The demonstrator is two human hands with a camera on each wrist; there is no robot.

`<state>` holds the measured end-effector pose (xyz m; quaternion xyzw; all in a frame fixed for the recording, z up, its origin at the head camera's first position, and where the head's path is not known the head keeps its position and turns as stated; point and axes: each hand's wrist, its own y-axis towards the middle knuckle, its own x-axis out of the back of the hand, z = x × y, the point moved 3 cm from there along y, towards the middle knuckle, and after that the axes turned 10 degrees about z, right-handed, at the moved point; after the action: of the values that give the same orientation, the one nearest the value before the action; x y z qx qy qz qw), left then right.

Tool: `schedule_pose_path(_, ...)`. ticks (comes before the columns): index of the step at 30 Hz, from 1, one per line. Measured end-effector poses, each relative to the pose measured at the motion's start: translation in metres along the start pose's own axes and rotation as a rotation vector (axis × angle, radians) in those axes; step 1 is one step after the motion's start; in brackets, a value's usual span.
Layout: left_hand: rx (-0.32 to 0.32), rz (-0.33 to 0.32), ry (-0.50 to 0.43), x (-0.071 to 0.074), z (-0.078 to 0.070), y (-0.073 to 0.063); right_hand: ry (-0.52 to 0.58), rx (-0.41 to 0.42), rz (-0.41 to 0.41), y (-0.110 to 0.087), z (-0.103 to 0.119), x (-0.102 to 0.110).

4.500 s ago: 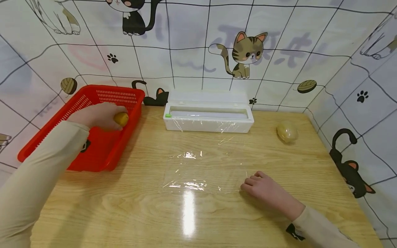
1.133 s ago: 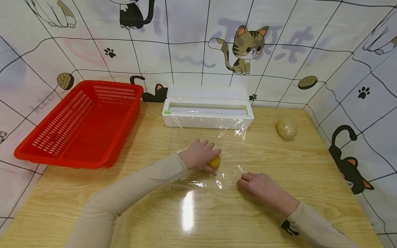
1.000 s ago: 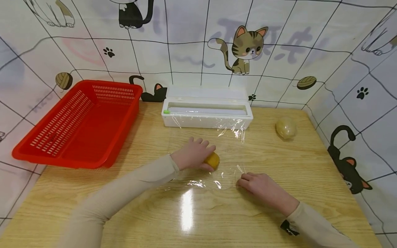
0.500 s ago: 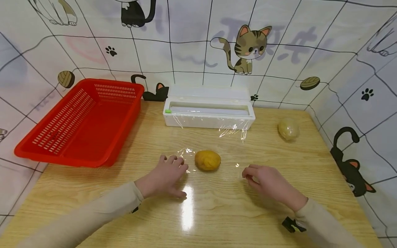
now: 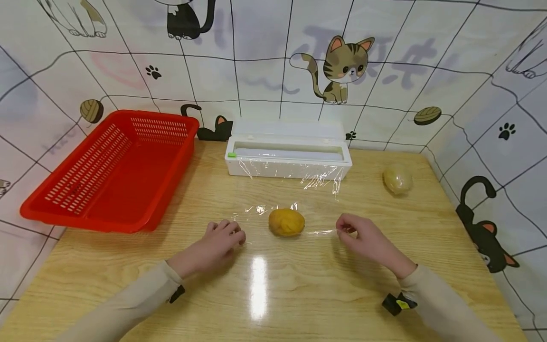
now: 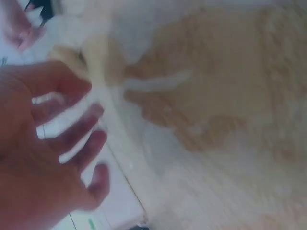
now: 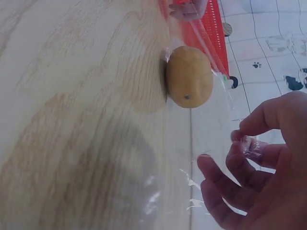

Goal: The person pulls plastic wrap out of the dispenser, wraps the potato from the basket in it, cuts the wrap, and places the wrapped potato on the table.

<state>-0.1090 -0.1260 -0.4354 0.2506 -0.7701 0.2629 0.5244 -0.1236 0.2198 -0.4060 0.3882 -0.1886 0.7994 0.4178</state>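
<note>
- Fingers of the right hand [image 5: 368, 241] pinch clear film [image 5: 322, 232]; those of the left hand [image 5: 212, 248] are apart, holding nothing visible.
- Yellow oval fruit [image 5: 286, 222] lies between both hands, long axis left to right, slightly nearer the left.

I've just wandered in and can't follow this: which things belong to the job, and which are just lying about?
Part of the job, it seems:
clear film, pinched by the right hand
yellow lump, lying on it
white box with a roll, likely the film's source

Just lying about for now:
red basket, off to the left
round thing, shiny as if wrapped
</note>
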Motion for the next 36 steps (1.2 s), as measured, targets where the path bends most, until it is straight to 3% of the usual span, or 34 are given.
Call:
schedule_pose_path(4,-0.101,0.012,-0.206,0.006,0.011,-0.004,0.095,0.055,-0.025,0.0,-0.007,-0.001)
schedule_pose_path(8,-0.184,0.029,-0.434,0.011,0.022,-0.005,0.212,0.033,0.005,0.001,-0.013,-0.004)
schedule_pose_path(9,-0.172,0.041,-0.484,0.012,0.024,-0.005,0.247,0.008,0.022,0.002,-0.015,-0.005)
schedule_pose_path(12,-0.152,0.037,-0.515,0.017,0.031,-0.005,0.32,-0.059,0.055,0.003,-0.021,-0.009)
schedule_pose_path(17,-0.081,0.025,-0.604,0.019,0.044,-0.004,0.375,-0.106,0.037,0.007,-0.024,-0.013)
schedule_pose_path(22,-0.01,0.051,-0.928,0.014,0.056,0.001,0.42,-0.164,0.027,0.011,-0.025,-0.014)
schedule_pose_path(25,0.028,0.056,-1.07,0.013,0.061,0.003,0.435,-0.2,0.043,0.014,-0.025,-0.014)
schedule_pose_path(32,0.165,0.016,-1.089,0.012,0.064,0.013,0.438,-0.321,0.063,0.019,-0.027,-0.016)
schedule_pose_path(36,0.272,-0.02,-0.996,0.011,0.063,0.019,0.392,-0.378,0.033,0.022,-0.03,-0.018)
